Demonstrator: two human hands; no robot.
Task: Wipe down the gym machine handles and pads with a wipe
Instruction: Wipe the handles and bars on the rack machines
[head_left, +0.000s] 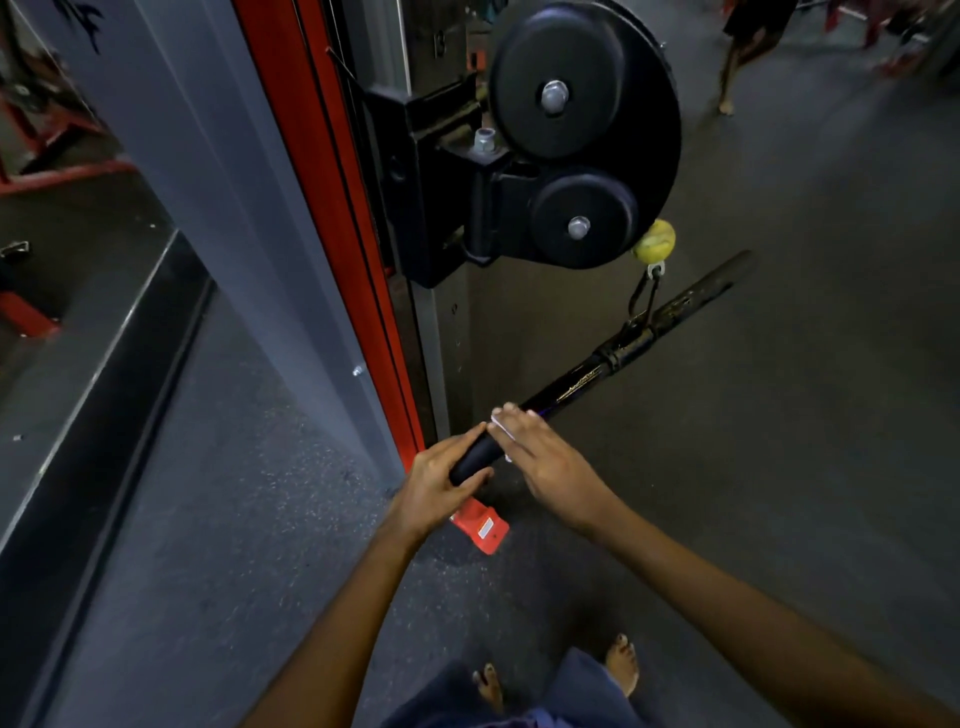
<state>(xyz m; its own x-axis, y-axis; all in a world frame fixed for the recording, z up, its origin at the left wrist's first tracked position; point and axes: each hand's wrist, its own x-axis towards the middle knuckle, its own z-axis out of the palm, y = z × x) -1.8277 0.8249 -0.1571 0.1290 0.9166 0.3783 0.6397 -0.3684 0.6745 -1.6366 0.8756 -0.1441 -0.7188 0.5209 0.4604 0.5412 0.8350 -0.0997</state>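
Note:
A long black handle bar (623, 348) hangs slanted from a clip under a yellow ball (655, 242) on the cable machine. My left hand (441, 480) grips the bar's near rubber end (475, 454), fingers and thumb curled round it. Just beyond it, my right hand (540, 457) lies over the bar with straight fingers and presses a white wipe (503, 423) onto it. Only the wipe's edges show under the fingers.
Black pulley wheels (582, 124) on a black bracket stick out at head height above the bar. The machine's red and grey upright (332, 208) stands left, its red foot (480, 527) on the dark rubber floor. A mirror wall (78, 234) runs left. Another person's legs (737, 57) stand far back.

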